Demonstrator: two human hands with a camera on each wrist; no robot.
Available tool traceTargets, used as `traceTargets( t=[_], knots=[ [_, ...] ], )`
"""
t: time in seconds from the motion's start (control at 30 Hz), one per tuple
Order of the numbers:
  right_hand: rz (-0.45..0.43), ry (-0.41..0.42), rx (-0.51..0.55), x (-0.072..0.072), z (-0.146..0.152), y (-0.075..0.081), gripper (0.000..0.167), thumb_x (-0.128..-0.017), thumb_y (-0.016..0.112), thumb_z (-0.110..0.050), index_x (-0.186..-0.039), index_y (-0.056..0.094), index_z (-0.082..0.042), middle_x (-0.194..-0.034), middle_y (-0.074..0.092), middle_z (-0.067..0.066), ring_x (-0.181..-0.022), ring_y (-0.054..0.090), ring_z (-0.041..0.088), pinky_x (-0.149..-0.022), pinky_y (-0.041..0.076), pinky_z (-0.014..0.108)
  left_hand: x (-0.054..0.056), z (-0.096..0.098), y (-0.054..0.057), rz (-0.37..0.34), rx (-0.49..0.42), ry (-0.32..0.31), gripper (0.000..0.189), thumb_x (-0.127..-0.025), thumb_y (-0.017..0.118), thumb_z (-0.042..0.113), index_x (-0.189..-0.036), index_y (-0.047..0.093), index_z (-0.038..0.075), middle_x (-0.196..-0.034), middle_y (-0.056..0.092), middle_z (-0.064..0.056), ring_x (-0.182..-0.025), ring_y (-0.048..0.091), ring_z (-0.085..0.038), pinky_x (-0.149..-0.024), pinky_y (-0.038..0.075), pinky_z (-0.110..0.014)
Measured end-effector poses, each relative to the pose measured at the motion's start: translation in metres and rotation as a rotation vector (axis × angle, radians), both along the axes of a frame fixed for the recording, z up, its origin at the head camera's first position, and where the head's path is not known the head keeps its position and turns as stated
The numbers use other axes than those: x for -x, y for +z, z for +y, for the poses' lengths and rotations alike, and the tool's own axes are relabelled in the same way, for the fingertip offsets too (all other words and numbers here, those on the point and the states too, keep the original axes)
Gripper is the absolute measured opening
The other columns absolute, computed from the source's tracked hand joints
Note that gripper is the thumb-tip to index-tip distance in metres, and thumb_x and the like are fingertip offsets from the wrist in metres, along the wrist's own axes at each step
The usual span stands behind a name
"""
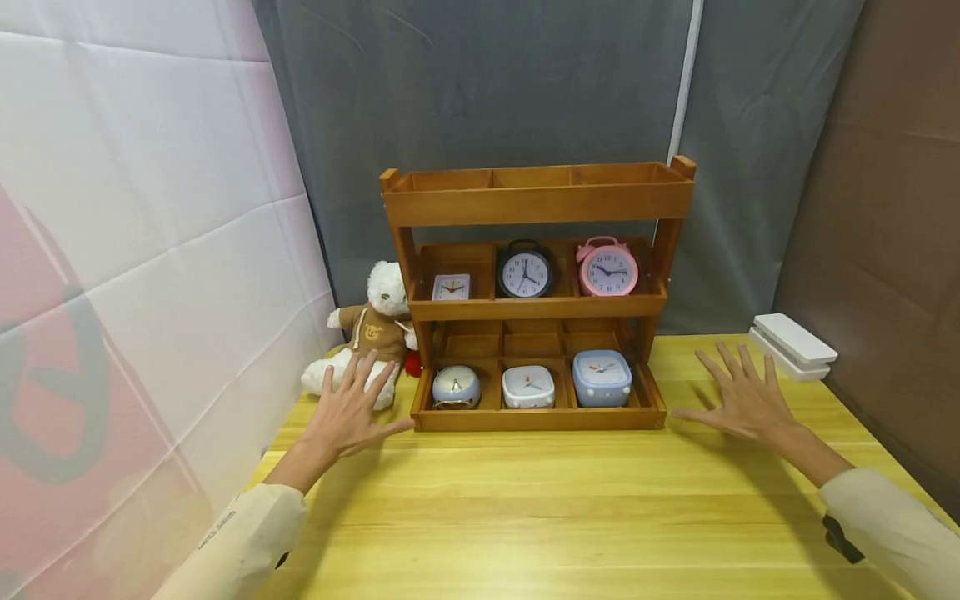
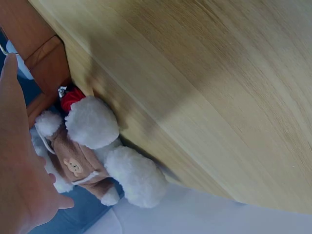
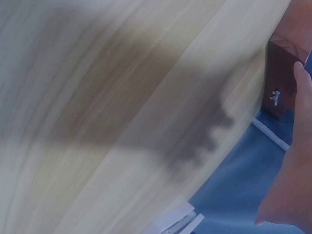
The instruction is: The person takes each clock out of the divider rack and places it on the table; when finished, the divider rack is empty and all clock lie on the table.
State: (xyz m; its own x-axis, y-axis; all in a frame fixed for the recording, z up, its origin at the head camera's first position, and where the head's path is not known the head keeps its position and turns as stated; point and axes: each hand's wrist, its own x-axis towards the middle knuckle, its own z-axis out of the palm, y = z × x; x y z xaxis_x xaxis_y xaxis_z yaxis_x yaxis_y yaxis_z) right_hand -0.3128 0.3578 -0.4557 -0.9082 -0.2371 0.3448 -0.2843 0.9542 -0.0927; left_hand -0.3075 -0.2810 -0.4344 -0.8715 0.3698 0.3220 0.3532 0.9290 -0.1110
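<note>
My left hand spreads its fingers above the table, in front of a white teddy bear in a brown hoodie. On the other side, my right hand is also spread and holds nothing. Between them stands a wooden shelf with three tiers. Its middle tier has a small white square clock, a black alarm clock and a pink alarm clock. On the bottom tier sit a round grey-blue clock, a white clock and a light blue clock.
A white box-like object lies at the table's right back edge. Something red is beside the bear, against the shelf. Grey cloth hangs behind, a pale sheet on the left and a brown panel on the right.
</note>
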Motion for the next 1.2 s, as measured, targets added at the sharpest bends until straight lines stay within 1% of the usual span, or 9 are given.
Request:
traceTargets(
  t=[0.17,0.23,0.47,0.63,0.7,0.9,1.1,1.2],
  knots=[
    [-0.002,-0.001,0.003,0.000,0.000,-0.001,0.115,-0.076,0.071,-0.077,-0.161,0.035,-0.008,-0.164,0.026,0.032,-0.149,0.017,0.061,-0.114,-0.001,0.080,0.001,-0.001,-0.002,0.017,-0.013,-0.012,0.107,-0.084,0.060,0.082,-0.164,0.035,0.016,-0.169,0.024,-0.023,-0.154,0.020,-0.047,-0.115,0.017,-0.077],
    [-0.002,-0.002,0.004,0.000,0.000,-0.002,0.115,-0.076,0.072,-0.077,-0.160,0.036,-0.008,-0.164,0.026,0.032,-0.149,0.018,0.061,-0.113,0.001,0.081,0.001,-0.001,-0.002,0.023,-0.020,-0.019,0.107,-0.083,0.061,0.082,-0.164,0.035,0.016,-0.168,0.024,-0.023,-0.154,0.021,-0.047,-0.115,0.017,-0.077],
    [-0.009,-0.002,0.018,-0.001,-0.001,-0.001,0.116,-0.077,0.071,-0.077,-0.163,0.032,-0.010,-0.164,0.025,0.033,-0.148,0.018,0.062,-0.113,0.001,0.081,0.000,-0.001,0.000,0.026,-0.006,-0.015,0.106,-0.085,0.061,0.081,-0.164,0.035,0.016,-0.169,0.023,-0.023,-0.153,0.022,-0.047,-0.115,0.018,-0.077],
    [-0.017,-0.004,0.030,-0.002,-0.002,-0.002,0.115,-0.077,0.072,-0.076,-0.163,0.032,-0.010,-0.164,0.025,0.033,-0.148,0.018,0.062,-0.113,-0.001,0.080,-0.001,0.000,0.002,0.008,-0.004,-0.009,0.104,-0.086,0.061,0.079,-0.164,0.034,0.016,-0.169,0.022,-0.023,-0.153,0.024,-0.047,-0.116,0.018,-0.076],
    [-0.014,-0.004,0.026,-0.002,-0.002,-0.002,0.114,-0.077,0.072,-0.076,-0.161,0.034,-0.009,-0.163,0.026,0.034,-0.147,0.019,0.062,-0.113,0.000,0.081,-0.002,0.000,0.003,0.000,-0.007,-0.008,0.104,-0.086,0.061,0.079,-0.164,0.033,0.016,-0.169,0.022,-0.022,-0.153,0.025,-0.047,-0.116,0.018,-0.076],
    [-0.003,0.002,0.010,-0.001,-0.002,0.000,0.111,-0.078,0.071,-0.076,-0.160,0.037,-0.009,-0.162,0.028,0.034,-0.146,0.020,0.062,-0.112,0.004,0.081,0.000,0.003,0.003,-0.001,-0.008,-0.009,0.103,-0.087,0.061,0.078,-0.165,0.033,0.016,-0.168,0.025,-0.023,-0.151,0.029,-0.048,-0.114,0.022,-0.076],
    [-0.021,0.013,0.024,-0.002,-0.007,0.003,0.109,-0.080,0.071,-0.074,-0.160,0.037,-0.008,-0.163,0.027,0.033,-0.146,0.021,0.064,-0.113,0.005,0.080,0.001,0.007,0.004,-0.039,-0.014,-0.011,0.101,-0.090,0.059,0.076,-0.165,0.030,0.016,-0.167,0.027,-0.023,-0.150,0.030,-0.048,-0.113,0.026,-0.075],
    [-0.023,0.018,0.034,-0.002,-0.009,0.005,0.109,-0.080,0.072,-0.073,-0.160,0.037,-0.008,-0.163,0.028,0.032,-0.146,0.021,0.063,-0.113,0.006,0.080,0.003,0.010,0.005,-0.052,-0.038,-0.021,0.098,-0.092,0.060,0.073,-0.165,0.032,0.015,-0.167,0.029,-0.023,-0.149,0.031,-0.047,-0.113,0.027,-0.075]
  ],
)
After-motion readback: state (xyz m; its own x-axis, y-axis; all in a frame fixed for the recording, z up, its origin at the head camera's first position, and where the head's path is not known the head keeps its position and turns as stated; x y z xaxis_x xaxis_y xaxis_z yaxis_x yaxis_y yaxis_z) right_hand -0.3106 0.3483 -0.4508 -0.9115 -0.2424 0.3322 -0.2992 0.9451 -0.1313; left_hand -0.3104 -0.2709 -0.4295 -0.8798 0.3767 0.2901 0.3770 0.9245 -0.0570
